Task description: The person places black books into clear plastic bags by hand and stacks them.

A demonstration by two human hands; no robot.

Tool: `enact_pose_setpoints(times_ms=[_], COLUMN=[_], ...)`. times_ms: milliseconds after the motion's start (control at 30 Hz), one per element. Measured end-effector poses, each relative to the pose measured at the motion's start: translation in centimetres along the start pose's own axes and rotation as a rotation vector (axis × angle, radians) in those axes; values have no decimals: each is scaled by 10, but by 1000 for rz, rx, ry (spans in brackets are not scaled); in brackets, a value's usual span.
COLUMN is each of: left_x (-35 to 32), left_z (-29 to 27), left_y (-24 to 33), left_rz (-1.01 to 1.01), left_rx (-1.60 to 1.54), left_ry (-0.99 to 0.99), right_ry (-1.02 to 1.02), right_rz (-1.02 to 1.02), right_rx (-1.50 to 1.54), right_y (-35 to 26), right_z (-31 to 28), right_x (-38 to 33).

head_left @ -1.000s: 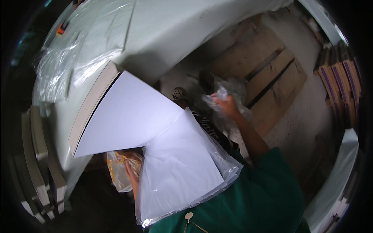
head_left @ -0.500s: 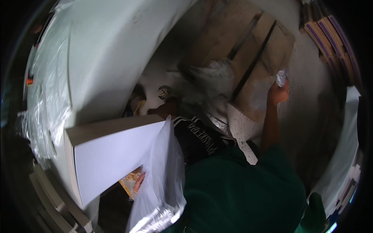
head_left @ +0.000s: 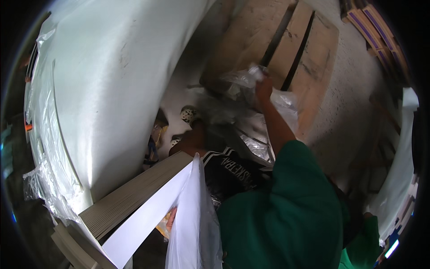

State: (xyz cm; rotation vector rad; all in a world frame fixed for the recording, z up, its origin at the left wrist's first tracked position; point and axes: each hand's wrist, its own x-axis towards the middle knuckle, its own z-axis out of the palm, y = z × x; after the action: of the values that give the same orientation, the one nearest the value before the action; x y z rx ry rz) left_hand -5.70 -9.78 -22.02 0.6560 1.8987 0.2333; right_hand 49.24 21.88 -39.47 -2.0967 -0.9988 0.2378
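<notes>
A stack of thin white boards or sheets [head_left: 139, 195] stands at my lower left, its layered edges showing. Translucent plastic film [head_left: 195, 224] hangs beside its white face. My left hand [head_left: 171, 217] is mostly hidden behind that film. Only a few curled fingers show at the film's edge, and what they grip is unclear. Something yellow and clear-wrapped lies just below them. My right hand [head_left: 263, 87] is stretched out in front of me, closed on crumpled clear plastic film [head_left: 256, 71]. More of this film [head_left: 237, 89] trails below and beside the fist.
Past my right hand a wooden pallet [head_left: 309, 67] lies on the speckled floor. A tall, pale wrapped stack [head_left: 112, 67] fills the left, with loose clear wrap [head_left: 58, 148] along its side. Brown boxes with purple stripes [head_left: 374, 31] stand at the upper right.
My right hand has swung left with its crumpled film, from the pallet's right side toward its near middle. More of the white stack's layered edges now show, and the hanging film has shifted right.
</notes>
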Motion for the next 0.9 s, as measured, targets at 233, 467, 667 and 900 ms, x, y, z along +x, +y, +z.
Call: enact_pose_setpoints(times_ms=[233,467,667,900], left_x=[-68,-160,-176,-178], left_z=[-58,-20,5,-18], left_y=[94,275,272,235], left_rz=[72,1167,1058,1167], left_rx=[211,102,-245,-268], left_ry=[-191,192,-258,304], right_ry=[-354,-1891,-1826,-1557], right_rz=[57,-234,-183,-325], right_rx=[836,1142,912,1003], right_y=[-129,-317,-393,-411], right_z=[-146,-214,-245,-224], right_x=[35,-98,-152,-204])
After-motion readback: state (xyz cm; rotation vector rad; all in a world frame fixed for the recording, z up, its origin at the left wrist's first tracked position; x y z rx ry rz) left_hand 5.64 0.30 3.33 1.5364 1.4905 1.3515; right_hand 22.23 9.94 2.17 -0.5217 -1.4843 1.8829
